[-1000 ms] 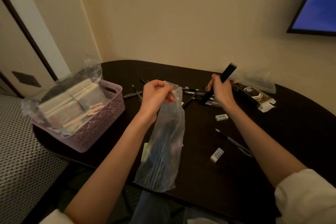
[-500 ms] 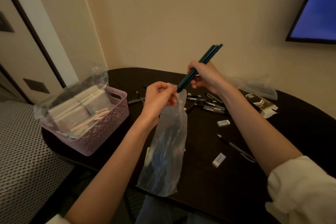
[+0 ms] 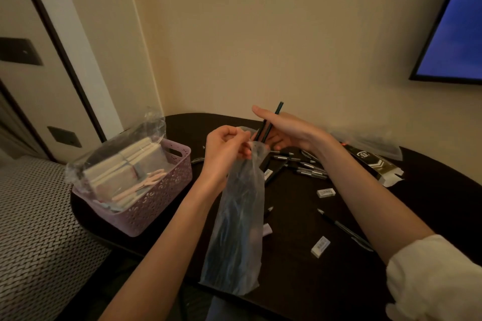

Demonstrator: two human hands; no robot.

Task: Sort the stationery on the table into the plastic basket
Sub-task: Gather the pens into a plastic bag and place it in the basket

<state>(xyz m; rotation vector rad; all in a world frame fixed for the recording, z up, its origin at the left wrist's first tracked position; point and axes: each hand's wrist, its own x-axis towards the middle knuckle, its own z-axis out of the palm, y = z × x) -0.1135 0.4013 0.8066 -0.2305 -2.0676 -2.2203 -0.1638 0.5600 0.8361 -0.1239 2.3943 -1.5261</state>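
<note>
- Over the near edge of the surface (image 3: 300,281): left hand (image 3: 224,148) pinches the mouth of a clear bag (image 3: 234,237), which hangs down, already full of dark pencils.
- Right hand (image 3: 284,130) now sits just beside the bag mouth; half a second ago it was raised higher with the pencils (image 3: 268,125) well clear of the bag.
- Pencil tips have dropped into the opening; upper ends still stick out above the palm.
- Right grip: fingers look straightened, pencils resting against the palm, releasing rather than clenched. Left grip: clenched on the bag's rim.
- Reading: this bundle is being fed in; bagging of pencils is nearly done.
- Basket (image 3: 156,206) stands at the left, holding wrapped notepads. Bag is not yet in it.
- Pens (image 3: 307,168) and erasers (image 3: 326,192) lie loose beyond.
</note>
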